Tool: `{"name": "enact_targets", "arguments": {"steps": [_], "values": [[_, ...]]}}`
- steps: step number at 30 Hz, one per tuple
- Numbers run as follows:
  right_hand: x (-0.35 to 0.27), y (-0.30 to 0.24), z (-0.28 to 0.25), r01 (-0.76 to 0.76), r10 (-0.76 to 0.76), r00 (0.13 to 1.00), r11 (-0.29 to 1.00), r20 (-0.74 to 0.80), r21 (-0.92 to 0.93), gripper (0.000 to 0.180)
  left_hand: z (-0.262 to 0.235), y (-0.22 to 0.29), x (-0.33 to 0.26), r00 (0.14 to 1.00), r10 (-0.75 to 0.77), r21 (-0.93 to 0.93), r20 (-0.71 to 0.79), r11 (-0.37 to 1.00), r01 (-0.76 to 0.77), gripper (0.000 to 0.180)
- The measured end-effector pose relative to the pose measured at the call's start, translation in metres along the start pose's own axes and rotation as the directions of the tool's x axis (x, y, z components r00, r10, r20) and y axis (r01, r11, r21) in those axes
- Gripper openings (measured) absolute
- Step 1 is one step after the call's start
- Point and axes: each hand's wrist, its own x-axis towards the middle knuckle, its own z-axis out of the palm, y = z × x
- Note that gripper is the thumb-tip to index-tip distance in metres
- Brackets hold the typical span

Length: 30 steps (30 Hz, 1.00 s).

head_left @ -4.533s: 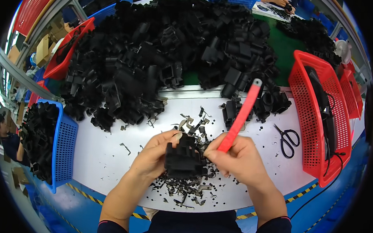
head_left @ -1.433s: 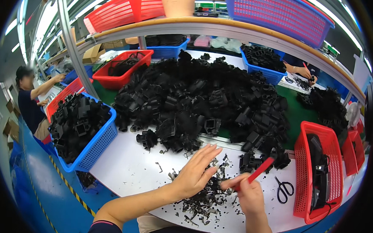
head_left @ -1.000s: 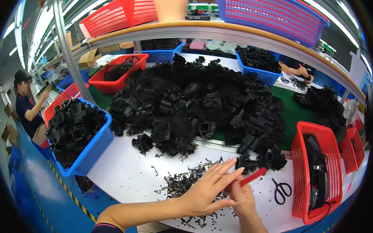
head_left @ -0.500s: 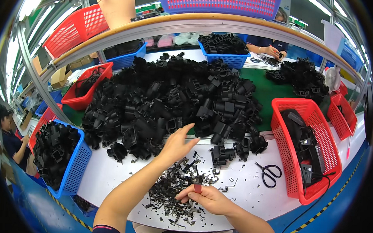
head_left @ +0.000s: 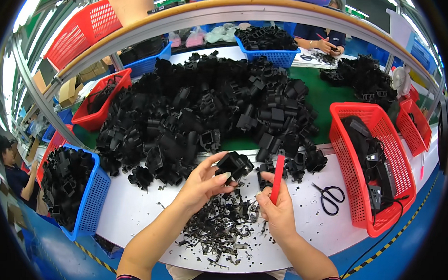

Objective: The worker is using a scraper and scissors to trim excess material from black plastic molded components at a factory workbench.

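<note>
White worktop (head_left: 128,201): spreads pale before us, with a green surface (head_left: 321,104) beyond it.
Left hand (head_left: 202,183): fingers bent around a black part (head_left: 235,166), thumb pressed on its near side; we have it gripped, the hand only partly closed.
Black part: raised above the middle of the worktop, boxy, with a square opening facing left.
Right hand (head_left: 277,208): curled closed around a red tool (head_left: 278,175), just right of the black part and apart from it.
Red tool: slim and flat, pointing up and away from us; its lower end is hidden by our fingers.
Scraps (head_left: 218,226): small dark bits scattered thickly below and between our hands.
Scissors (head_left: 329,198): black-handled, lying to the right.
Heap (head_left: 190,114): many black parts piled wide on the far side.
Blue basket (head_left: 96,197): at the left, full of black parts.
Red basket (head_left: 345,176): at the right, holding dark objects and a cord.
Shelf (head_left: 228,13): arching across the far side.
Co-worker's hands (head_left: 327,46): busy at far right.
</note>
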Motion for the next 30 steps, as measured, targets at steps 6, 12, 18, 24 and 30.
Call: {"name": "enact_targets", "arguments": {"steps": [6, 12, 18, 24, 30], "values": [[-0.003, -0.006, 0.030, 0.009, -0.015, 0.975, 1.000, 0.223, 0.030, 0.054, 0.002, -0.011, -0.047, 0.988, 0.134, 0.105, 0.082, 0.984, -0.142, 0.063], [0.003, -0.015, 0.033, 0.020, -0.003, 0.926, 0.999, 0.378, -0.041, 0.044, -0.008, -0.012, -0.059, 0.954, 0.257, 0.131, 0.151, 0.952, -0.277, 0.067], [0.006, -0.018, 0.034, 0.107, 0.035, 0.866, 0.962, 0.499, -0.252, 0.044, -0.026, -0.015, -0.058, 0.968, 0.163, -0.081, 0.192, 0.985, -0.150, 0.084], [0.006, -0.011, 0.032, 0.184, 0.038, 0.825, 0.926, 0.564, -0.330, 0.051, -0.026, -0.012, -0.058, 0.957, -0.137, -0.165, 0.254, 0.969, 0.182, 0.079], [0.002, -0.006, 0.032, -0.001, 0.076, 0.970, 0.951, 0.231, -0.308, 0.030, -0.026, -0.015, -0.057, 0.981, 0.186, -0.132, -0.059, 0.972, -0.193, 0.059]]}}
